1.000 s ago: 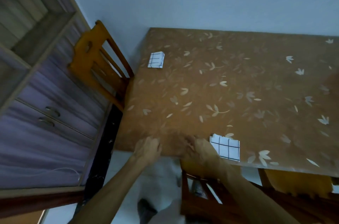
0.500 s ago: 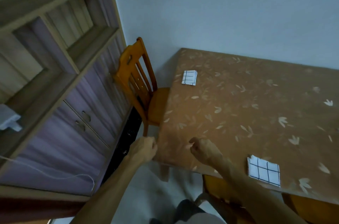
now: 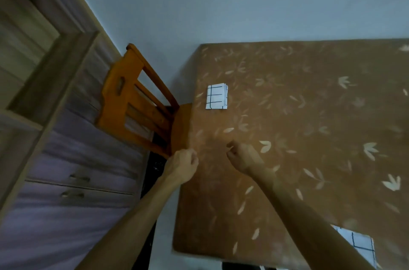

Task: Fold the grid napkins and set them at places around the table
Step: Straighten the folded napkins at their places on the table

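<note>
We see the left hand (image 3: 182, 164) loosely curled at the table (image 3: 309, 114) edge, holding nothing, and the right hand (image 3: 243, 158) over the leaf-patterned top, fingers curled in, also empty. One folded grid napkin (image 3: 217, 97) lies at twelve o'clock from the hands, beside the wooden chair (image 3: 135, 106); a second napkin (image 3: 359, 245) sits at five o'clock, partly behind the right forearm.
</note>
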Action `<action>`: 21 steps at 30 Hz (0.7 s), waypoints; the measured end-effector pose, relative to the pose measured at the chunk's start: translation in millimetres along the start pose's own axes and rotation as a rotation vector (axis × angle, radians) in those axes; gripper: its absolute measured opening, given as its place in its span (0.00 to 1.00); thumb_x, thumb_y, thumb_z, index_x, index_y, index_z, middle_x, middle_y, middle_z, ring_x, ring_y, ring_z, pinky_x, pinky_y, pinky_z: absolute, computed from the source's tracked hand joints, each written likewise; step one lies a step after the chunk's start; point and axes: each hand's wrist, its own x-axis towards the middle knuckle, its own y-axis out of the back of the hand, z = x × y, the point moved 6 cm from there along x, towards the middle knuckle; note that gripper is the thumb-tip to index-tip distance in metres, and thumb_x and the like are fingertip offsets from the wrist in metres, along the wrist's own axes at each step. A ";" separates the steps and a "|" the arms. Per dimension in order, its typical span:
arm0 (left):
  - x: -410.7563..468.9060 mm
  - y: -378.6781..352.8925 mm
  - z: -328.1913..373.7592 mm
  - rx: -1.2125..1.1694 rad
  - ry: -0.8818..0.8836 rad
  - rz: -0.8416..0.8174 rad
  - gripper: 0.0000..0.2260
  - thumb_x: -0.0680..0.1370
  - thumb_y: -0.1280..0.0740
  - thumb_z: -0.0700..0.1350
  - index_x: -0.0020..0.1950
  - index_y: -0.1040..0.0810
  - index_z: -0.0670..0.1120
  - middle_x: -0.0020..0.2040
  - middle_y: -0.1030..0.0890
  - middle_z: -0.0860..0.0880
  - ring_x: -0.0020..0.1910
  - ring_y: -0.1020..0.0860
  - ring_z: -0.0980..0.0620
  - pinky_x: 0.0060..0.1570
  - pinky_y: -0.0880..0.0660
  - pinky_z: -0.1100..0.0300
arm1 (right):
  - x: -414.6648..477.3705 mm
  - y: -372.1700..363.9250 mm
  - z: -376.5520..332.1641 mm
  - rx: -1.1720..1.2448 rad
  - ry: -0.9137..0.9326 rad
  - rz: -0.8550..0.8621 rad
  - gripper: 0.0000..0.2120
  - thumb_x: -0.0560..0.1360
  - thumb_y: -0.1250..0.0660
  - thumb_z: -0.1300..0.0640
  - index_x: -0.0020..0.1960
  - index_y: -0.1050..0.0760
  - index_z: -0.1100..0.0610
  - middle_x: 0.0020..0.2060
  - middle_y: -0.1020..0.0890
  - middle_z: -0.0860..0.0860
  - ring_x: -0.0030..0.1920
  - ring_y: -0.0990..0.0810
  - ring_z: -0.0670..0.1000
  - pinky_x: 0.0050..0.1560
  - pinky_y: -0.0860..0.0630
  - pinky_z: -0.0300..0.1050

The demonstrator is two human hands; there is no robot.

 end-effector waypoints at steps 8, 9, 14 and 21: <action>129.8 25.6 50.0 -0.023 0.048 0.080 0.14 0.83 0.38 0.48 0.66 0.25 0.46 0.62 0.22 0.45 0.59 0.22 0.45 0.50 0.27 0.58 | 127.3 33.8 -5.2 0.110 -0.021 0.002 0.15 0.79 0.40 0.54 0.61 0.23 0.58 0.52 0.15 0.59 0.52 0.17 0.62 0.53 0.19 0.54; 144.5 27.3 54.1 -0.038 0.057 0.096 0.14 0.83 0.38 0.49 0.67 0.25 0.46 0.64 0.23 0.45 0.61 0.23 0.45 0.52 0.27 0.57 | 140.9 37.3 -5.9 0.123 -0.040 0.002 0.15 0.79 0.40 0.53 0.62 0.24 0.59 0.53 0.16 0.60 0.53 0.17 0.63 0.52 0.20 0.54; 207.7 27.8 69.9 -0.132 0.101 0.188 0.15 0.83 0.38 0.48 0.69 0.28 0.47 0.66 0.25 0.44 0.62 0.24 0.44 0.55 0.25 0.55 | 192.6 46.6 -6.4 0.200 -0.081 0.076 0.19 0.80 0.39 0.54 0.68 0.31 0.60 0.61 0.23 0.61 0.59 0.21 0.63 0.54 0.25 0.55; 227.8 6.5 55.5 -0.451 0.254 0.237 0.20 0.76 0.28 0.47 0.65 0.29 0.46 0.49 0.16 0.48 0.47 0.16 0.49 0.39 0.23 0.61 | 215.2 30.8 1.6 0.212 -0.115 0.075 0.24 0.79 0.34 0.54 0.71 0.34 0.62 0.63 0.28 0.61 0.62 0.26 0.61 0.61 0.27 0.54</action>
